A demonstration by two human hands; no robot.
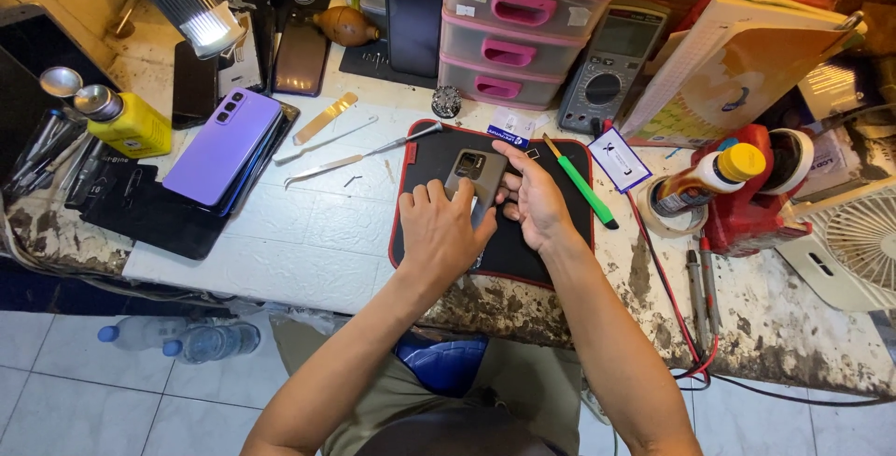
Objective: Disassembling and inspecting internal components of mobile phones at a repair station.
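Two hands of ours grip one phone (pixel 474 179) on the mat (pixel 551 153): left hand (pixel 443 232) covers its near end, right hand (pixel 532 199) pinches its right edge; its long axis seems tilted, camera end far.

Stained workbench (pixel 765 316) above pale tiled floor (pixel 56 400)

Pretty clearly a phone repair bench: worn, stained worktop (pixel 784 325) with a black work mat (pixel 429 153), tweezers (pixel 322 168), a multimeter (pixel 611 69), pink parts drawers (pixel 523 27), a desk lamp (pixel 191 3) and spare phones (pixel 224 146) stacked around.
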